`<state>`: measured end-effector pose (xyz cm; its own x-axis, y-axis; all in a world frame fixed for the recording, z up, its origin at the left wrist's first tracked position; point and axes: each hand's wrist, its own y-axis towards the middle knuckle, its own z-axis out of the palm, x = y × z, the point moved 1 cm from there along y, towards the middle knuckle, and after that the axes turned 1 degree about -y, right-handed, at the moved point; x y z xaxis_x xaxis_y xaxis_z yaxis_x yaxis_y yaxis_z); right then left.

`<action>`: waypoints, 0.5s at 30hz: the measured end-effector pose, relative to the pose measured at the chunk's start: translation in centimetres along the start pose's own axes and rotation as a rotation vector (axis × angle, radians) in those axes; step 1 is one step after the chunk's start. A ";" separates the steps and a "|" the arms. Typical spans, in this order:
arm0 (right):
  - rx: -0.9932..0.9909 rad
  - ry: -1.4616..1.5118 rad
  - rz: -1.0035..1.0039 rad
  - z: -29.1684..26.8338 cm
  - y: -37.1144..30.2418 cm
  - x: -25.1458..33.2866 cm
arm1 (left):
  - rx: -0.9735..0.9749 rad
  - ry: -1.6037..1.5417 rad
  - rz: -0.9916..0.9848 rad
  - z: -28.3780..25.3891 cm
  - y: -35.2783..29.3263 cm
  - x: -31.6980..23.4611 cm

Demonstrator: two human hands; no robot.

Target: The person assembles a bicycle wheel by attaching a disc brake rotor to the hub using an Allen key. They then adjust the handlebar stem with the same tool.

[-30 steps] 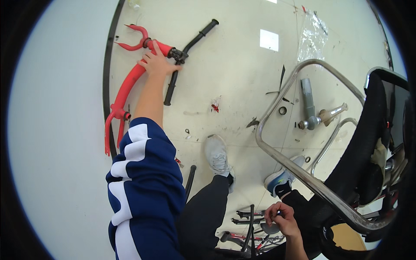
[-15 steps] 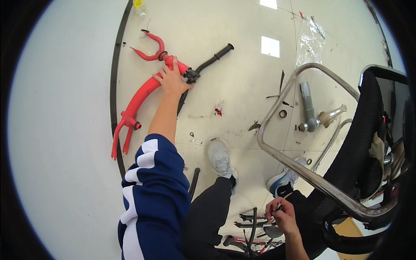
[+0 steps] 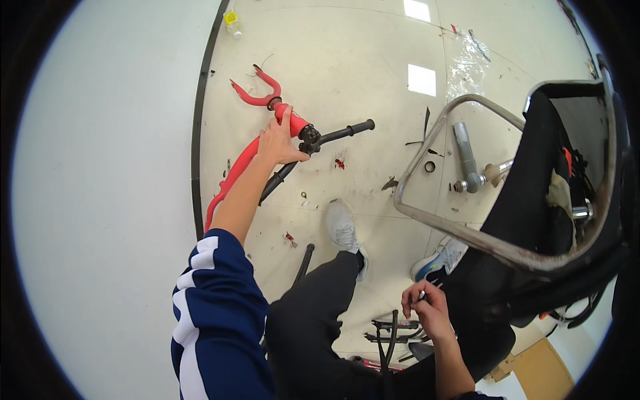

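Note:
A red bicycle frame [image 3: 237, 172] with its red fork [image 3: 257, 99] is at the far left, beside the wall. My left hand [image 3: 276, 141] is closed around the frame's front tube, just behind the black handlebar [image 3: 347, 133]. The thumb reaches toward the black stem clamp [image 3: 309, 138]. My left forearm hides part of the frame's rear. Low in the view, my right hand [image 3: 428, 305] is closed, with a small dark and metallic thing between its fingers. Its kind I cannot make out.
To the right stands a bent metal tube frame [image 3: 460, 233] with black parts. Grey metal parts [image 3: 467, 160] lie inside it on the floor. Around are a clear plastic bag [image 3: 467, 63], a bottle [image 3: 233, 25], small scraps, bike parts [image 3: 393, 333] and a cardboard box [image 3: 543, 370].
The red frame has turned, its fork and handlebar shifting right and nearer, with my left hand still on it. My right hand has moved slightly up and left.

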<state>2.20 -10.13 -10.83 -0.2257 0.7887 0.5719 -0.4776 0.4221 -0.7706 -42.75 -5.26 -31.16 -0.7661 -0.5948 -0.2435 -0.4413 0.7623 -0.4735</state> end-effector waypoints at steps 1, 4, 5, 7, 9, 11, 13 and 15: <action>0.022 0.007 -0.011 0.2 -0.1 0.1 | 0.046 -0.031 0.010 -1.0 -0.8 -0.3; 0.060 -0.027 -0.035 0.5 -0.3 0.1 | 0.117 -0.158 0.105 -2.9 -3.8 -0.5; 0.068 -0.041 -0.036 0.6 -0.2 0.1 | 0.126 -0.218 0.132 -3.4 -4.8 -0.7; 0.067 -0.055 -0.037 0.7 0.1 -0.4 | 0.145 -0.336 0.184 -4.3 -6.8 -1.3; 0.085 -0.078 -0.044 0.9 0.6 -0.8 | 0.131 -0.403 0.244 -4.8 -8.8 -1.4; 0.097 -0.067 -0.038 1.1 1.2 -1.0 | 0.161 -0.424 0.235 -5.9 -10.4 -2.5; 0.120 -0.063 -0.064 1.5 1.5 -1.0 | 0.131 -0.514 0.270 -6.6 -12.3 -2.3; 0.140 -0.064 -0.080 2.1 1.4 -0.8 | 0.098 -0.581 0.285 -7.3 -14.4 -2.1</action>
<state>-0.09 -11.12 -11.71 -0.2338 0.7231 0.6500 -0.6087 0.4124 -0.6778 -38.23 -13.12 -17.68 -0.4574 -0.4349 -0.7756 -0.1924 0.9000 -0.3912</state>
